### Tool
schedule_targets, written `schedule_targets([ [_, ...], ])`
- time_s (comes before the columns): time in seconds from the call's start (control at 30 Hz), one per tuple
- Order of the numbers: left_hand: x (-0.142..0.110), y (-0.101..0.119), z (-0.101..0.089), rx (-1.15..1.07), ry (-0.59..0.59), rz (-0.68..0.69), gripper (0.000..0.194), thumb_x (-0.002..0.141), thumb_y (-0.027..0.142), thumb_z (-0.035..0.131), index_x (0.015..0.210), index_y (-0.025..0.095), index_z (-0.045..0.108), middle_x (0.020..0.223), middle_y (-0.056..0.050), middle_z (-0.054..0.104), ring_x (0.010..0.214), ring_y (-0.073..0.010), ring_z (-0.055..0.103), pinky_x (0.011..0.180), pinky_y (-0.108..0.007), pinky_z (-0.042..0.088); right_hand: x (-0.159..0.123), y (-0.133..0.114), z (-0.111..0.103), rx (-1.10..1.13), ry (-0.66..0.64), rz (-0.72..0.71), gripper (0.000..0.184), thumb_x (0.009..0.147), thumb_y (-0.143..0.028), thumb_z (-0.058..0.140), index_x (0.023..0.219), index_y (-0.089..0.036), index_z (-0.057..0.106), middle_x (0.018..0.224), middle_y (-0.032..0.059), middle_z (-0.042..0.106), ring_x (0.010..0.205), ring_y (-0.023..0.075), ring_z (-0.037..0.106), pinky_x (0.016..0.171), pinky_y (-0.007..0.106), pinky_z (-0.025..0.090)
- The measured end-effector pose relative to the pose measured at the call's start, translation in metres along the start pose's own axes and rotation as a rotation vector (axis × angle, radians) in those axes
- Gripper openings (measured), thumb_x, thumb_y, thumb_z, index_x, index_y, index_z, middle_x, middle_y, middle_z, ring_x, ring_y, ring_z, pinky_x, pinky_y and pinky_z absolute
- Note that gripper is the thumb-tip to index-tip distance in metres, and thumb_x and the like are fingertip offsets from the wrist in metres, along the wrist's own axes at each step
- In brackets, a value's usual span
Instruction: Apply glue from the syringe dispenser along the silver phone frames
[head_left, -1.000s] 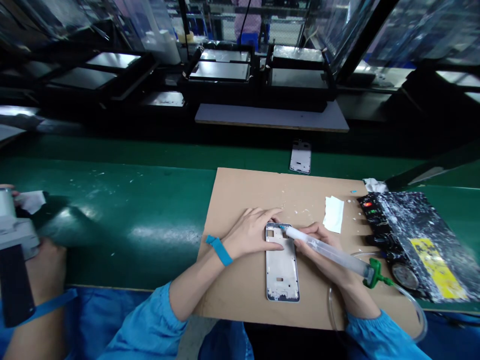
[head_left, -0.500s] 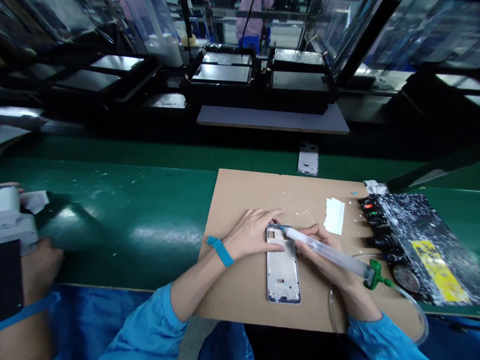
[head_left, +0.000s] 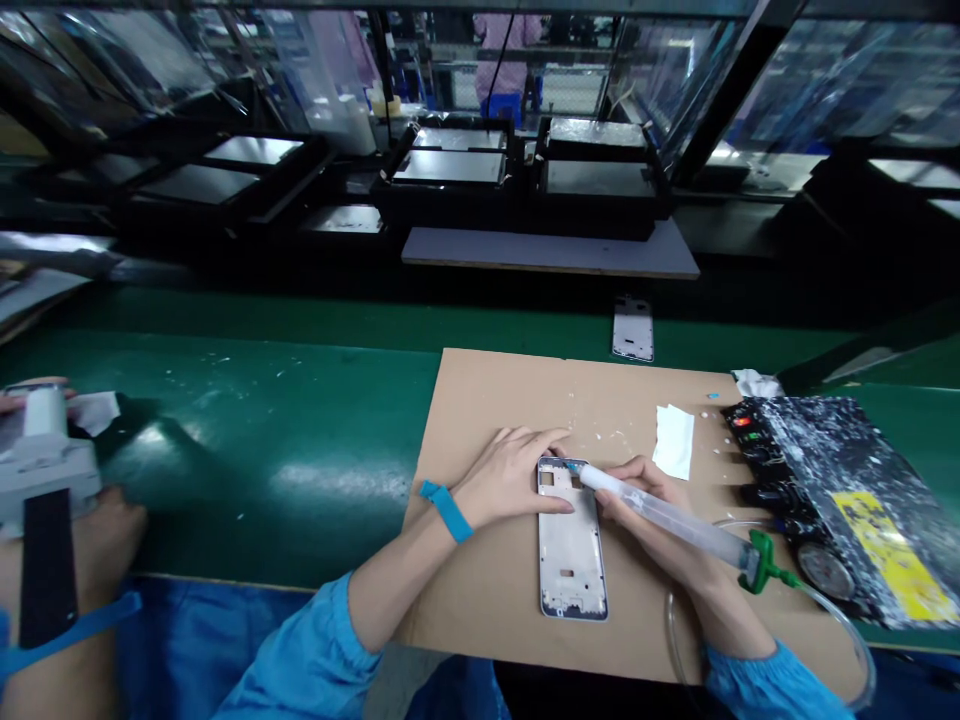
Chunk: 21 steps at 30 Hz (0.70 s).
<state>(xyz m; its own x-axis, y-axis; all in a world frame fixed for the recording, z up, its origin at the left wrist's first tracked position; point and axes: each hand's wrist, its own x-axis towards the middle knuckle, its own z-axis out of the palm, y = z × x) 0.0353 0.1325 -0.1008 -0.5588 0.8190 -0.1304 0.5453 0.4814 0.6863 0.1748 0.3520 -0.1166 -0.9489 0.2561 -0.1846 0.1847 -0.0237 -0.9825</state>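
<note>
Phone frame (head_left: pixel 571 548) on tan board (head_left: pixel 495 400), green bench (head_left: pixel 300 415), trays (head_left: pixel 450 204), right hand (head_left: pixel 646 530) gripping 1 syringe (head_left: pixel 684 525) (left hand (head_left: pixel 508 475) outstretched)

Board (head_left: pixel 510 390): flat on the bench (head_left: pixel 225 430), straight ahead of the wearer
Phone frame (head_left: pixel 574 550): on the board, near side
Left hand (head_left: pixel 510 475): at the frame's far left corner, thumb over it
Right hand (head_left: pixel 645 500): right of the frame, syringe (head_left: pixel 675 520) slanting in to its far end
Paper slip (head_left: pixel 674 445): also on the board, just behind that hand
Control box (head_left: pixel 847 480): over by the board's right edge
Second frame (head_left: pixel 633 328): on the bench, behind the board
Shelf (head_left: pixel 540 250): further back, two trays (head_left: pixel 442 205) on top
Co-worker's hand (head_left: pixel 112 540): way off left
</note>
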Motion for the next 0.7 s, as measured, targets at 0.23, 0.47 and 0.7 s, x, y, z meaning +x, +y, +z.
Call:
schedule_targets([
  [0.23, -0.001, -0.0035, 0.0022, 0.003, 0.01, 0.013, 0.098, 0.084, 0.057, 0.097, 0.167, 0.036, 0.049, 0.144, -0.004, 0.078, 0.134, -0.0347, 0.069, 0.12, -0.051, 0.048, 0.0002, 0.0071, -0.0023, -0.012, -0.007, 0.008, 0.053, 0.088, -0.072, 0.092, 0.098, -0.024, 0.072, 0.077, 0.0045, 0.077, 0.065, 0.0192, 0.068, 0.058, 0.029, 0.053],
  [0.47, -0.001, -0.0029, 0.0014, -0.005, 0.011, 0.005, 0.097, 0.084, 0.055, 0.098, 0.166, 0.034, 0.05, 0.143, -0.004, 0.078, 0.135, -0.0344, 0.069, 0.121, -0.051, 0.048, -0.0002, 0.006, -0.0035, -0.01, -0.018, 0.031, 0.054, 0.088, -0.072, 0.091, 0.098, -0.023, 0.071, 0.078, 0.0046, 0.076, 0.064, 0.0186, 0.064, 0.059, 0.029, 0.05],
  [0.7, -0.001, -0.0025, 0.0004, -0.029, 0.013, 0.012, 0.095, 0.084, 0.053, 0.098, 0.164, 0.034, 0.051, 0.143, -0.003, 0.078, 0.134, -0.034, 0.069, 0.121, -0.052, 0.048, 0.0002, 0.0005, -0.0019, -0.02, -0.019, 0.026, 0.057, 0.086, -0.076, 0.09, 0.096, -0.024, 0.069, 0.077, 0.0057, 0.077, 0.064, 0.0198, 0.066, 0.059, 0.03, 0.051],
])
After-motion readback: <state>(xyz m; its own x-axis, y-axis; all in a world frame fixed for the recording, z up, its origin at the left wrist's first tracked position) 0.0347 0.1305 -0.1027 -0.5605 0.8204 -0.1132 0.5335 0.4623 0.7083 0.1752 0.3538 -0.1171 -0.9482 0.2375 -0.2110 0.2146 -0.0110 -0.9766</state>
